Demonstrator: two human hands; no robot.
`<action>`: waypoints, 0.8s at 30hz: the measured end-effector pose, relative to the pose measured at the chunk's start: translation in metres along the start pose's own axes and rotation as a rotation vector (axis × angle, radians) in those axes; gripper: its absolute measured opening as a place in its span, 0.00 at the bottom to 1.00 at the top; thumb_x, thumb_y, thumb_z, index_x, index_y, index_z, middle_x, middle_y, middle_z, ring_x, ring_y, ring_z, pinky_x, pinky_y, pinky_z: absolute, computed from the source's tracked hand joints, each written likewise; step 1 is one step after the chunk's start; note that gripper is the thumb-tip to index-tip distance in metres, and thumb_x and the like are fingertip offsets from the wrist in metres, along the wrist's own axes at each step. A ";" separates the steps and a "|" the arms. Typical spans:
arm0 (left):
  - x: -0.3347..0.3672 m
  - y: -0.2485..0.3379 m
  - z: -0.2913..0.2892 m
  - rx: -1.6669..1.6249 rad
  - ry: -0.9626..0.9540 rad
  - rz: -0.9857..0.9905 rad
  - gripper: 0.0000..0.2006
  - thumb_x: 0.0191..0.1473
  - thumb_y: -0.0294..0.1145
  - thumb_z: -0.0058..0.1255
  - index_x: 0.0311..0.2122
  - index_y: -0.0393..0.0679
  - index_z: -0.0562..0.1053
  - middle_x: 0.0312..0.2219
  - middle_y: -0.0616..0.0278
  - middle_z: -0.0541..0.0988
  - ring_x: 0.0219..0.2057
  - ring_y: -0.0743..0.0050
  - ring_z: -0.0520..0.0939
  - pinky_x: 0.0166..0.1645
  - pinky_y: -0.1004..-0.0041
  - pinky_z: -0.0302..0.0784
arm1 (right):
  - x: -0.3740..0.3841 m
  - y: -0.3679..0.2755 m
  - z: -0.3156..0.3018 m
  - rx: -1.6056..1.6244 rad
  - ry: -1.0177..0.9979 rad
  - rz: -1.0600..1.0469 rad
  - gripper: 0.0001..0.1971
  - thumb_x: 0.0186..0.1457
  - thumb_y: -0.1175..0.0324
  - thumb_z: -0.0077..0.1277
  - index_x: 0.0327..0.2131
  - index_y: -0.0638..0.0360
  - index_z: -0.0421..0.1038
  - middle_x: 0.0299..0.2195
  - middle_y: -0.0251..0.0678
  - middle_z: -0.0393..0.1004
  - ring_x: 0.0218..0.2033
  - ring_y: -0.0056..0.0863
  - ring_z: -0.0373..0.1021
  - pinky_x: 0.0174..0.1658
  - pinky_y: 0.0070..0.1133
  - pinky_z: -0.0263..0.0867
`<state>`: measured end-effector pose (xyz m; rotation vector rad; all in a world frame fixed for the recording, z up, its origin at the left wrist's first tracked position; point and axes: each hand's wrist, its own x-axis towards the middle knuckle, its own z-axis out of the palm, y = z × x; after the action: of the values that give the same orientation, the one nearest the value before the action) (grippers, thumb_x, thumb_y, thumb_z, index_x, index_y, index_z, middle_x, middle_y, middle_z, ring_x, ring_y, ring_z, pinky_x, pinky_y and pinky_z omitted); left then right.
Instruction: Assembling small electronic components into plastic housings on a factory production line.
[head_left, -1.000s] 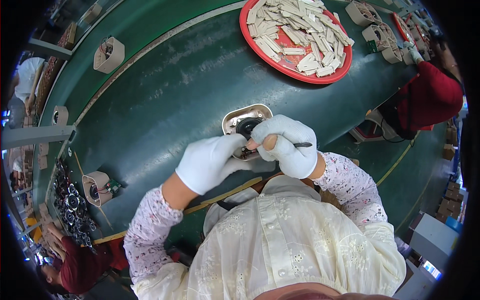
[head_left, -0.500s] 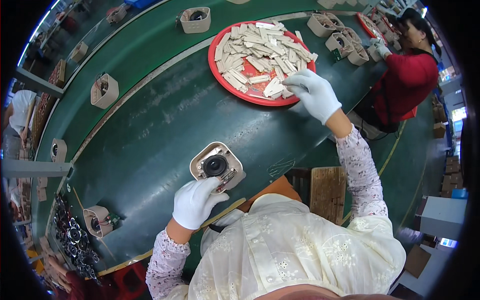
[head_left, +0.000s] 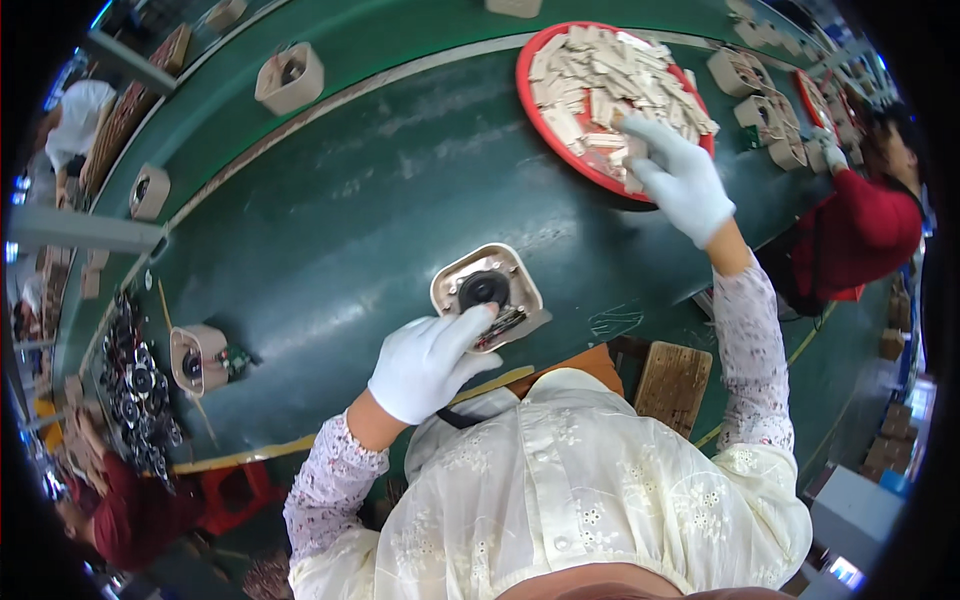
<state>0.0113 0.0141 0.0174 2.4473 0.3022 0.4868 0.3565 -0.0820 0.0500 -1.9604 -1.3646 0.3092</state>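
Observation:
My left hand (head_left: 430, 362) in a white glove grips the near edge of a cream, square-cornered speaker housing (head_left: 533, 291), thumb and fingers at its rim. The housing lies open side up on the green bench, showing a round black speaker (head_left: 484, 288) and a small circuit board beside it, partly behind my fingers. My right hand (head_left: 686, 186), gloved too, reaches over the near right part of a round red tray (head_left: 535, 102). Its thumb and forefinger are apart, close to the cream plastic strips (head_left: 605, 75) heaped there. No strip clearly shows in its grasp.
Another housing (head_left: 200, 357) with a dangling board stands at the left, near a pile of black speakers (head_left: 135, 385). More housings (head_left: 290, 78) sit on the belt beyond the bench. A co-worker in red (head_left: 850, 240) works at the right beside several housings. A wooden stool (head_left: 675, 388) is near my right arm.
The view has shifted, so bench things appear elsewhere in the picture. My right thumb and forefinger have gone from together at the tray's rim to apart over the strips. My left hand keeps its grip.

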 end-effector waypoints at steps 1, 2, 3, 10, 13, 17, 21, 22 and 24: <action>-0.005 -0.002 0.000 0.013 -0.006 -0.020 0.32 0.40 0.37 0.69 0.53 0.42 0.71 0.29 0.55 0.80 0.27 0.55 0.81 0.32 0.65 0.76 | -0.006 -0.034 -0.003 0.397 -0.145 0.357 0.16 0.55 0.77 0.49 0.48 0.60 0.73 0.30 0.36 0.78 0.26 0.22 0.73 0.33 0.19 0.69; -0.005 -0.005 0.003 0.013 -0.019 -0.012 0.32 0.41 0.37 0.69 0.53 0.42 0.71 0.29 0.56 0.80 0.27 0.55 0.81 0.32 0.65 0.76 | -0.023 -0.039 0.006 0.449 -0.165 0.329 0.15 0.56 0.77 0.49 0.47 0.61 0.73 0.29 0.36 0.77 0.24 0.19 0.72 0.31 0.17 0.68; -0.007 -0.006 0.005 0.022 -0.027 -0.008 0.32 0.41 0.37 0.69 0.54 0.42 0.70 0.29 0.56 0.80 0.27 0.56 0.80 0.31 0.65 0.75 | -0.036 -0.040 0.018 0.508 -0.189 0.292 0.13 0.57 0.76 0.50 0.47 0.62 0.74 0.27 0.35 0.76 0.22 0.17 0.71 0.29 0.16 0.68; -0.006 -0.011 0.005 -0.023 -0.048 0.005 0.41 0.41 0.39 0.69 0.62 0.45 0.63 0.26 0.57 0.78 0.25 0.54 0.79 0.30 0.63 0.74 | -0.064 -0.036 0.032 -0.509 -0.301 -0.223 0.09 0.44 0.76 0.60 0.33 0.57 0.77 0.27 0.36 0.75 0.29 0.36 0.74 0.34 0.26 0.70; -0.007 -0.014 0.007 -0.035 -0.017 0.032 0.42 0.42 0.39 0.69 0.63 0.46 0.62 0.25 0.57 0.77 0.25 0.54 0.79 0.29 0.62 0.74 | -0.045 -0.051 0.020 -0.292 -0.249 -0.191 0.07 0.45 0.74 0.59 0.30 0.52 0.77 0.26 0.34 0.74 0.29 0.35 0.73 0.33 0.28 0.70; -0.009 -0.017 0.007 -0.042 0.013 0.027 0.40 0.43 0.39 0.67 0.61 0.44 0.63 0.25 0.58 0.78 0.25 0.54 0.79 0.30 0.63 0.74 | -0.030 -0.103 0.036 -0.016 -0.354 -0.385 0.04 0.45 0.73 0.58 0.29 0.54 0.76 0.30 0.35 0.73 0.33 0.37 0.73 0.35 0.29 0.70; -0.005 -0.015 0.008 -0.047 0.047 0.047 0.33 0.46 0.39 0.64 0.57 0.41 0.67 0.27 0.59 0.79 0.26 0.55 0.79 0.31 0.64 0.74 | -0.050 -0.111 0.070 -0.177 -0.565 -0.386 0.03 0.47 0.72 0.54 0.29 0.54 0.76 0.33 0.37 0.71 0.37 0.38 0.73 0.40 0.32 0.70; -0.005 -0.016 0.009 -0.050 0.057 0.055 0.32 0.46 0.39 0.64 0.57 0.41 0.67 0.27 0.58 0.80 0.26 0.55 0.79 0.31 0.64 0.74 | -0.048 -0.112 0.069 -0.225 -0.611 -0.369 0.04 0.47 0.72 0.54 0.29 0.55 0.76 0.33 0.38 0.71 0.37 0.39 0.73 0.40 0.32 0.71; -0.004 -0.016 0.007 -0.043 0.044 0.056 0.32 0.47 0.39 0.64 0.57 0.40 0.67 0.27 0.58 0.80 0.26 0.56 0.79 0.31 0.64 0.74 | -0.048 -0.111 0.069 -0.271 -0.635 -0.360 0.05 0.48 0.72 0.53 0.31 0.57 0.75 0.34 0.39 0.71 0.38 0.39 0.72 0.40 0.32 0.71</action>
<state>0.0085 0.0220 0.0010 2.4109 0.2389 0.5661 0.2177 -0.0754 0.0657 -1.8467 -2.2309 0.6344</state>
